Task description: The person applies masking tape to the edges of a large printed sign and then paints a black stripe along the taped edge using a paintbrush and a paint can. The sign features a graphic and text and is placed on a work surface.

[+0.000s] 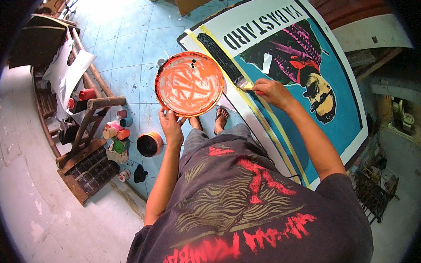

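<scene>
My right hand (275,95) is closed round the handle of a paintbrush (242,84), its bristles at the lower end of a wet-looking black stripe (219,55). That stripe runs between two strips of yellow masking tape (261,111) along the left border of a large painted panel (348,106). The panel shows a portrait figure on blue, with black lettering. In my left hand (171,125) is a round orange bucket lid (189,84), gripped by its near edge. Pale orange and white smears cover the lid, with black drops near its top.
An orange tub with black inside (148,144) stands on the blue tiled floor (127,55), left of my feet. Several small paint pots (123,134) cluster beside a wooden frame (90,115). A small white paper piece (266,62) lies on the panel.
</scene>
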The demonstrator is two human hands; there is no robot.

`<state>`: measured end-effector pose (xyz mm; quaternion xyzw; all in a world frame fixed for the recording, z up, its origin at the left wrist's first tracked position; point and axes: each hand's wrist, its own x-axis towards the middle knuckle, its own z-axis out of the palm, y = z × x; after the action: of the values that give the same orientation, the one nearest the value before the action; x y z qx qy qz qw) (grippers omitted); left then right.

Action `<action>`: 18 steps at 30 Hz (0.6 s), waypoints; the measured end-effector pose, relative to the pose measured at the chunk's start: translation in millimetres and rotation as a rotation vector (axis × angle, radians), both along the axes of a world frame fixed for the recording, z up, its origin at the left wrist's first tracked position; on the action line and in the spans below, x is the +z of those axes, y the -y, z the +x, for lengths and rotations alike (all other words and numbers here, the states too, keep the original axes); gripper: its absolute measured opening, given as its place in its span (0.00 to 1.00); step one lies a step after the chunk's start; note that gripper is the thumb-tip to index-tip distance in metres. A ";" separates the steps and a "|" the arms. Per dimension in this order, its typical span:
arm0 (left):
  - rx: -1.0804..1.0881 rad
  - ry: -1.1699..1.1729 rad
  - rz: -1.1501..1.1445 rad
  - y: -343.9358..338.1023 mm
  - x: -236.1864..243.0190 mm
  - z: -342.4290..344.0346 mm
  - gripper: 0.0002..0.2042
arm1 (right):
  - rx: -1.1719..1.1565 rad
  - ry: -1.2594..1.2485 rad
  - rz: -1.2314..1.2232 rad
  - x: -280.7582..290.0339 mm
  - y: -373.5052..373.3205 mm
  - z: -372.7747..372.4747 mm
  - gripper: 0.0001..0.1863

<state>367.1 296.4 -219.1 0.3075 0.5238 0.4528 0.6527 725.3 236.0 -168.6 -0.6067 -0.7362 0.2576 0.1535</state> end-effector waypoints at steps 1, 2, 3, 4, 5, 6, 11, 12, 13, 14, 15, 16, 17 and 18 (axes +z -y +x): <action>0.001 0.006 0.003 1.5 1.0 0.8 0.15 | -0.003 -0.005 0.000 0.5 3.9 0.2 0.08; 0.003 0.012 0.005 2.8 2.2 1.0 0.15 | -0.007 -0.009 0.000 0.8 7.3 0.6 0.08; 0.004 0.019 0.008 4.2 2.3 0.5 0.15 | -0.009 -0.008 -0.003 0.7 10.8 0.8 0.08; 0.000 0.026 0.009 5.6 1.6 -0.7 0.15 | -0.010 -0.007 -0.006 0.3 14.3 0.9 0.09; -0.003 0.032 0.010 6.7 1.2 -2.1 0.15 | -0.012 -0.006 -0.009 0.1 17.9 0.8 0.09; -0.006 0.039 0.012 8.1 1.7 -2.9 0.16 | -0.014 0.000 -0.011 0.2 21.1 0.9 0.09; 0.016 0.011 0.025 17.2 4.7 -7.3 0.14 | -0.026 0.016 -0.002 -1.8 39.4 1.6 0.10; 0.015 0.012 0.033 20.0 5.9 -8.2 0.14 | -0.031 0.006 0.003 -2.5 44.5 2.2 0.10; 0.011 0.015 0.034 22.8 7.2 -9.5 0.14 | -0.037 -0.004 0.008 -3.3 49.5 3.2 0.10; 0.008 0.018 0.035 25.6 8.5 -11.2 0.14 | -0.043 -0.014 0.013 -4.1 54.3 3.5 0.10; 0.005 0.020 0.035 29.1 9.2 -12.5 0.14 | -0.047 -0.009 0.005 -4.2 58.3 3.9 0.10; 0.000 0.013 0.033 32.8 8.1 -14.8 0.14 | -0.051 -0.003 -0.002 -3.9 62.0 4.3 0.10; -0.005 0.006 0.030 36.6 7.4 -17.4 0.14 | -0.055 0.003 -0.011 -4.2 66.2 4.6 0.10; -0.008 0.000 0.027 41.1 8.3 -19.6 0.14 | -0.059 -0.008 -0.001 -5.5 71.1 5.2 0.10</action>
<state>347.5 255.3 -210.8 0.3187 0.5163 0.4572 0.6503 730.5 164.9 -174.0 -0.6273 -0.7172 0.2558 0.1634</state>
